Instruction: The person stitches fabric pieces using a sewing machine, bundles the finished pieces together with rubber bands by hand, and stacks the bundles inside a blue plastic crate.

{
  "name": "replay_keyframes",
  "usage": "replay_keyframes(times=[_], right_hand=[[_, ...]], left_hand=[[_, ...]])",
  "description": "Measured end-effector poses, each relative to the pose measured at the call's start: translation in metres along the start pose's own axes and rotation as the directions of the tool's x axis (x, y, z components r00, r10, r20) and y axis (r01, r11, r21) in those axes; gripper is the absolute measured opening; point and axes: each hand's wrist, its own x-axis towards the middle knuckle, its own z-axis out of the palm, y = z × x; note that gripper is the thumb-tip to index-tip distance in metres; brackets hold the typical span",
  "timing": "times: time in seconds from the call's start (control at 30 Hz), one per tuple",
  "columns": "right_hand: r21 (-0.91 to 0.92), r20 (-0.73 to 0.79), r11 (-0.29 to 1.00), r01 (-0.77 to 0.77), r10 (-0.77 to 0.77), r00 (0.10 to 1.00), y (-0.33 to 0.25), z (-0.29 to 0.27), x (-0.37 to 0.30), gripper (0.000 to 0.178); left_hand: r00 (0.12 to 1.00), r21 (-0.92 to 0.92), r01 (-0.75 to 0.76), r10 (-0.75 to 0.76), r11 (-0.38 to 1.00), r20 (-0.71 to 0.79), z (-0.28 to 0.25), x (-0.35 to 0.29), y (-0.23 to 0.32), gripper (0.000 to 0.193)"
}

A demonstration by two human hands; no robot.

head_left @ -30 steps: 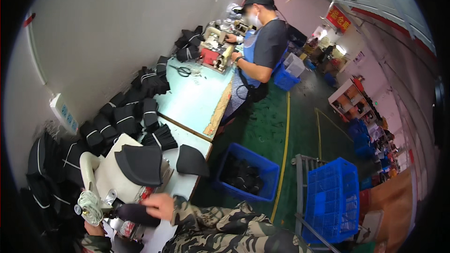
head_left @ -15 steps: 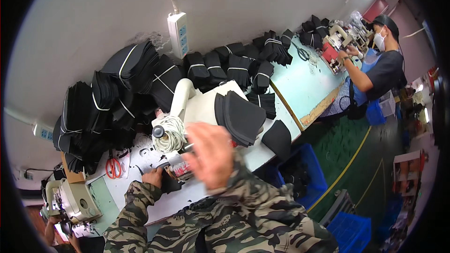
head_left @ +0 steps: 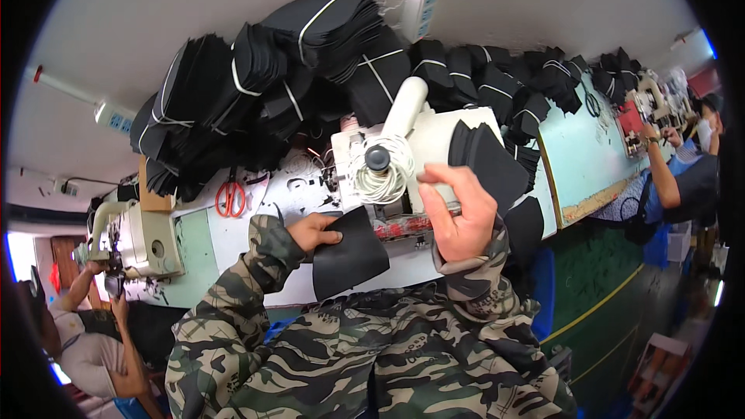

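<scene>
Head view: left hand (head_left: 313, 231) pinching a black fabric piece (head_left: 348, 252), which lies on the table (head_left: 233, 237) just before the sewing machine (head_left: 403, 163). Right hand (head_left: 458, 213) raised at the machine's side, fingers curled narrow near the thread spool (head_left: 379, 167); grip unclear. Red scissors (head_left: 230, 198) lying left, black bundles (head_left: 256, 85) stacked behind.
</scene>
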Motion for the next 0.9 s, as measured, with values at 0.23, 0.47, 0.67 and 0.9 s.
replay_keyframes(times=[0.23, 0.47, 0.67, 0.9], right_hand=[[-0.079, 0.243, 0.973, -0.219, 0.232, 0.942, 0.057, 0.01, -0.057, 0.014], [-0.176, 0.397, 0.981, -0.08, 0.145, 0.906, 0.077, 0.016, -0.059, 0.025], [-0.492, 0.561, 0.85, 0.186, 0.146, 0.815, 0.075, 0.023, -0.042, 0.029], [-0.358, 0.418, 0.928, -0.101, 0.257, 0.871, 0.066, 0.007, -0.078, 0.018]], left_hand=[[0.979, -0.006, 0.201, -0.201, 0.98, -0.021, -0.013, 0.021, -0.002, 0.022], [0.977, 0.232, -0.211, 0.208, 0.95, 0.039, -0.013, 0.048, 0.001, 0.03], [0.979, 0.296, -0.084, 0.134, 0.951, -0.152, 0.034, 0.044, 0.047, 0.033], [0.991, 0.171, 0.075, -0.054, 0.982, -0.121, 0.008, 0.051, 0.042, 0.016]])
